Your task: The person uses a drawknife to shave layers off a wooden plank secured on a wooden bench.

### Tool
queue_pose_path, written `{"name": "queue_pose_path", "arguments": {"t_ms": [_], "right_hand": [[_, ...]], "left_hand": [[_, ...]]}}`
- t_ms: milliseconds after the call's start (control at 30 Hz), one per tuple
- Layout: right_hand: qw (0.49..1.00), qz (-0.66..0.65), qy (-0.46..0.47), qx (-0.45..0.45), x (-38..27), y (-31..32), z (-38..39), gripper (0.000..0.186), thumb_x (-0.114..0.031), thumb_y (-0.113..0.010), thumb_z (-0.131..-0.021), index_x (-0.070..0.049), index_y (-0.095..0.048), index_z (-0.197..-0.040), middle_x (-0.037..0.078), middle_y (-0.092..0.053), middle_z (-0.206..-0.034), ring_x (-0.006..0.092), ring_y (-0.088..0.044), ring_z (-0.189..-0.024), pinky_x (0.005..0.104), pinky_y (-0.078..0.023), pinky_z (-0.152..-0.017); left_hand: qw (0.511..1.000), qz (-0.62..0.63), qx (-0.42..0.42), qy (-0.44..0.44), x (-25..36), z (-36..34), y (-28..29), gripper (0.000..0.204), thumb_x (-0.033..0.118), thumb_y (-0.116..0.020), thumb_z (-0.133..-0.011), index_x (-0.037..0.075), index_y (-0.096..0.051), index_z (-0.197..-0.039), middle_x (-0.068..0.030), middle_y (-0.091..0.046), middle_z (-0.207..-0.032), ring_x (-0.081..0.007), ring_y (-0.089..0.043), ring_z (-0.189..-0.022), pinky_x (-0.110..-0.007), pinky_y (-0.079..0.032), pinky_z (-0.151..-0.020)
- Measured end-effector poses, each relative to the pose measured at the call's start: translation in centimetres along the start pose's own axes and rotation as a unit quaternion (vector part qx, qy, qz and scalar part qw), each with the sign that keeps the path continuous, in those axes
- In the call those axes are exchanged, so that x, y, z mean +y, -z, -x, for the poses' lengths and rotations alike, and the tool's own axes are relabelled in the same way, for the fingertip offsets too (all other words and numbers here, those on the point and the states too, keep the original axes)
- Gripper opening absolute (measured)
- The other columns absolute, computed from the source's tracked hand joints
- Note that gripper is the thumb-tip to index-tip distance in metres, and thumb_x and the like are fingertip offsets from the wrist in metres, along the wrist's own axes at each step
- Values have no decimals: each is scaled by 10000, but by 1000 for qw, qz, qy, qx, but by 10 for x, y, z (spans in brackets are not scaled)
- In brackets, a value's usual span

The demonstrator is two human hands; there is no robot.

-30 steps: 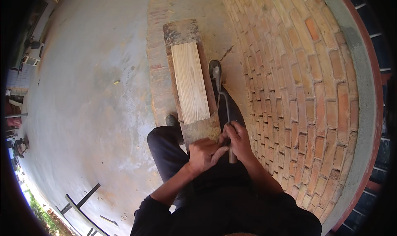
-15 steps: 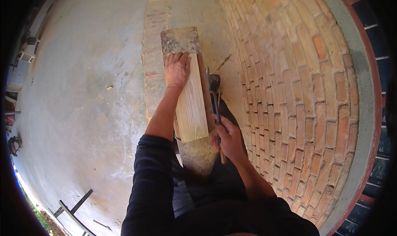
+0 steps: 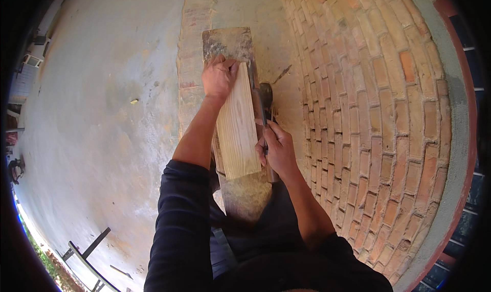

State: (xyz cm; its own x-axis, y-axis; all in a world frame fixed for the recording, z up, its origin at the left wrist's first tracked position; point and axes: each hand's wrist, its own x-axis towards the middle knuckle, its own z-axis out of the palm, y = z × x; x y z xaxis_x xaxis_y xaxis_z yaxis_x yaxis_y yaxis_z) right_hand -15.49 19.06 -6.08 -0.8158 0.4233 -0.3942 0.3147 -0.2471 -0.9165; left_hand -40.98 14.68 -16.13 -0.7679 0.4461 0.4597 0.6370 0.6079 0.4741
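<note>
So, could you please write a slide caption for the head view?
Left hand at the far end of a pale board, right hand gripping a dark tool alongside.

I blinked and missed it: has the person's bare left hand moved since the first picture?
Yes: the bare left hand went forward, from the near end of the long, worn wooden bench toward its far end.

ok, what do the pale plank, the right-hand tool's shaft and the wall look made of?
Plank: wood, apparently unpainted; grain lines show.
Tool shaft: probably metal; dark grey, slender, too small to be sure.
Wall: unplastered brick, matte; mortar joints show.
</note>
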Motion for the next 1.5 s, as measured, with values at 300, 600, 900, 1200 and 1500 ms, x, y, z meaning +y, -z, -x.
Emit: {"name": "queue_pose_path", "arguments": {"t_ms": [300,600,900,1200,1500], "right_hand": [[1000,29,-8,-7,-3,-4,-23,365,-188,-387,-1091,22,-585,-1315,60,-533,-548,116,-467,-387,292,-380,-405],[998,38,-40,-12,-16,-5,-29,374,-199,-390,-1091,12,-590,-1327,44,-502,-539,121,-461,-386,302,-389,-406],[997,28,-64,-9,-24,-10,-28,359,-211,-405,-1088,-2,-612,-1294,28,-468,-526,125,-451,-379,308,-395,-395],[997,25,-74,-9,-29,-11,-29,361,-228,-416,-1088,-2,-616,-1285,41,-480,-530,131,-456,-376,309,-390,-384],[997,13,-81,-2,-22,-10,-24,366,-219,-415,-1087,0,-617,-1298,47,-488,-533,127,-457,-384,314,-395,-384]], "left_hand": [[995,27,-80,59,3,-6,7,152,322,-698,-897,213,-803,-880,-38,-657,-895,-266,-678,-930,-411,-554,-805],[991,56,-92,83,0,-5,7,177,344,-702,-889,210,-818,-879,-37,-670,-898,-272,-678,-928,-400,-552,-819],[991,58,-87,86,-3,-5,5,200,358,-703,-875,193,-816,-878,-43,-685,-914,-286,-677,-941,-411,-550,-834],[988,69,-95,98,-7,-5,1,203,362,-715,-860,186,-815,-879,-47,-689,-921,-282,-672,-968,-417,-552,-835],[991,61,-85,86,-10,-4,-1,183,355,-723,-850,196,-813,-854,-44,-682,-903,-274,-674,-938,-416,-555,-815]]}}
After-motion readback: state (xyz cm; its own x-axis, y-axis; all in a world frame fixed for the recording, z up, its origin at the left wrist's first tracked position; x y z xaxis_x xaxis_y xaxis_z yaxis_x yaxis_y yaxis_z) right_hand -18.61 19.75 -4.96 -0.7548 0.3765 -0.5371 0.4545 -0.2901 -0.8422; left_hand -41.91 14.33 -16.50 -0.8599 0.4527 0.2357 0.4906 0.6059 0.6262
